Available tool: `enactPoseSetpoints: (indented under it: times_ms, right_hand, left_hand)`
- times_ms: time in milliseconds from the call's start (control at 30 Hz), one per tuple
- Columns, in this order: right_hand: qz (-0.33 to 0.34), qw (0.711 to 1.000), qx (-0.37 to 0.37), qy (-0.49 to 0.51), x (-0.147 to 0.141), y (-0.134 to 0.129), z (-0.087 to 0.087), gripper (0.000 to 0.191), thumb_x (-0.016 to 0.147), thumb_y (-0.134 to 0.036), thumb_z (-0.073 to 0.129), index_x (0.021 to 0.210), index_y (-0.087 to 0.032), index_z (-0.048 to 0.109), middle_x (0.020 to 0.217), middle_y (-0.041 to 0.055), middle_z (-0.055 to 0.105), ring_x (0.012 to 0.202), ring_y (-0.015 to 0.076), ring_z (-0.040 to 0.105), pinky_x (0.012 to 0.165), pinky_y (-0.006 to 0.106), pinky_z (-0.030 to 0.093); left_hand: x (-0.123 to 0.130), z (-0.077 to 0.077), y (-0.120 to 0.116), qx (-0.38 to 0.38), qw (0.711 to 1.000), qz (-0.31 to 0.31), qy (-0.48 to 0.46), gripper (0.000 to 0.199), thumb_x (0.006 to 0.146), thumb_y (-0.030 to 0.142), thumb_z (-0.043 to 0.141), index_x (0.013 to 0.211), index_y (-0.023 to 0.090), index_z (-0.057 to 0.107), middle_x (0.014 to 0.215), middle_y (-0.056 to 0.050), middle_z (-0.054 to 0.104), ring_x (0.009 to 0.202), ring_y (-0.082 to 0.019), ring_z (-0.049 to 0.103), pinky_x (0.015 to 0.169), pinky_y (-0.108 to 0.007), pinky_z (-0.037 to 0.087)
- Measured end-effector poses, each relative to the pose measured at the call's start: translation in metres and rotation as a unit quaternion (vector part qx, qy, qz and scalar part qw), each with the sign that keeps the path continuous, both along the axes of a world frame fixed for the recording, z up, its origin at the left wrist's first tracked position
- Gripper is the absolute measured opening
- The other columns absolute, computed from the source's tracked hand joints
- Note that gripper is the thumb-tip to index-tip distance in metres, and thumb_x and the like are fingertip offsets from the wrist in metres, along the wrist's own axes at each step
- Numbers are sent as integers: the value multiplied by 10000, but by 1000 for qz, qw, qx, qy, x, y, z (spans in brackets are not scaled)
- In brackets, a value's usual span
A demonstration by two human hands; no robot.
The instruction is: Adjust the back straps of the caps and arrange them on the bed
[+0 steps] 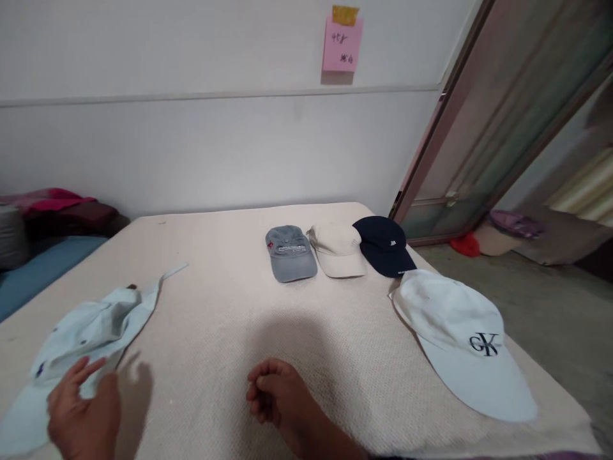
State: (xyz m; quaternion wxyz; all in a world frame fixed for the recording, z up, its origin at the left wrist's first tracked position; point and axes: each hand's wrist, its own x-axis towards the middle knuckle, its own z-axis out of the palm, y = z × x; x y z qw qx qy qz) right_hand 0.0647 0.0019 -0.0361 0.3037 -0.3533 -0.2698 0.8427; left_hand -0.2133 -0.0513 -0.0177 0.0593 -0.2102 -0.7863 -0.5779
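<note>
A pale mint cap (90,335) lies at the left, its brim towards me and its strap trailing to the upper right. Over its near side is my left hand (86,409), thumb and fingers apart; nothing shows in its grasp. My right hand (280,399) hovers above the cloth near the middle front, fingers loosely curled and the thumb against them, with nothing visible inside. At the right rests a white cap (450,319) with dark letters on its front. Farther back sit a grey cap (290,252), a beige cap (338,249) and a navy cap (385,246) side by side.
A cream textured cloth (211,345) covers the table. Behind it rises a white wall (215,153) bearing a pink note (341,45). Folded fabrics (71,214) are heaped at the far left. A framed glass panel (493,128) stands at the right, above the floor (555,300).
</note>
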Motion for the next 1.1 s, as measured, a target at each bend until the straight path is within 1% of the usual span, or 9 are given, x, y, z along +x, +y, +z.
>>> enactPoseSetpoints:
  times_ms: [67, 100, 233, 367, 467, 567, 700, 900, 1100]
  right_hand:
    - [1, 1000, -2, -6, 0, 0, 3, 169, 608, -211, 552, 761, -138, 559, 607, 20, 589, 454, 92, 518, 428, 221, 281]
    - [2, 1000, -4, -11, -1, -1, 4, 162, 610, -209, 553, 756, -139, 559, 602, 18, 588, 449, 93, 518, 427, 220, 278]
    - [-6, 1000, -16, -21, 2, 0, 10, 163, 609, -198, 549, 763, -147, 565, 593, 8, 591, 432, 88, 502, 431, 218, 285]
    - [-19, 999, -27, -1, 11, 2, 17, 182, 587, -196, 548, 762, -151, 564, 583, 2, 590, 419, 79, 488, 430, 217, 292]
    - [-28, 999, -28, 3, 19, 3, 21, 183, 586, -190, 539, 763, -149, 563, 579, 6, 590, 415, 78, 492, 420, 214, 286]
    - [-36, 999, -32, 4, 28, 5, 23, 175, 590, -201, 556, 758, -153, 557, 581, 10, 593, 418, 81, 503, 417, 212, 292]
    - [-71, 996, -45, 23, 38, 10, 23, 187, 577, -212, 558, 755, -158, 551, 581, 3, 590, 414, 76, 492, 415, 211, 294]
    - [-90, 993, -55, 49, 48, 17, 18, 218, 515, -233, 551, 721, -160, 542, 540, -2, 586, 382, 81, 482, 375, 206, 272]
    - [-109, 991, -50, 57, 55, 21, 14, 218, 526, -237, 569, 728, -160, 544, 551, -2, 597, 383, 78, 487, 373, 199, 265]
  left_hand:
    - [21, -2, 14, -28, 997, -60, 31, 319, 629, 239, 623, 942, 263, 678, 1203, 15, 633, 1172, -302, 513, 1041, -486, 322]
    - [32, -5, 21, -35, 995, -92, 14, 338, 651, 252, 616, 984, 249, 674, 1188, -12, 644, 1130, -302, 549, 1014, -495, 355]
    - [79, -11, 47, -38, 964, -218, -150, 314, 681, 274, 648, 982, 191, 678, 1121, -84, 676, 1072, -283, 593, 985, -474, 395]
    - [124, -12, 68, -52, 919, -280, -273, 204, 662, 175, 702, 866, 181, 704, 1018, -84, 713, 957, -230, 647, 868, -352, 494]
    - [150, -20, 83, 25, 857, -305, -416, 124, 728, 90, 647, 827, 151, 690, 978, -105, 718, 936, -185, 663, 796, -253, 525]
    - [170, -31, 99, 79, 795, -323, -507, 124, 797, 58, 562, 803, 126, 665, 956, -140, 713, 895, -193, 685, 764, -274, 558]
    - [193, -39, 126, 87, 758, -344, -548, 107, 819, 65, 546, 816, 109, 644, 965, -168, 703, 880, -228, 693, 737, -324, 582]
    - [221, -32, 177, 142, 703, -353, -601, 144, 867, 73, 476, 844, 115, 612, 926, -136, 689, 815, -176, 692, 702, -275, 578]
    - [233, -27, 221, 203, 688, -306, -626, 75, 884, 129, 515, 879, 120, 589, 778, -25, 629, 661, -106, 638, 526, -189, 527]
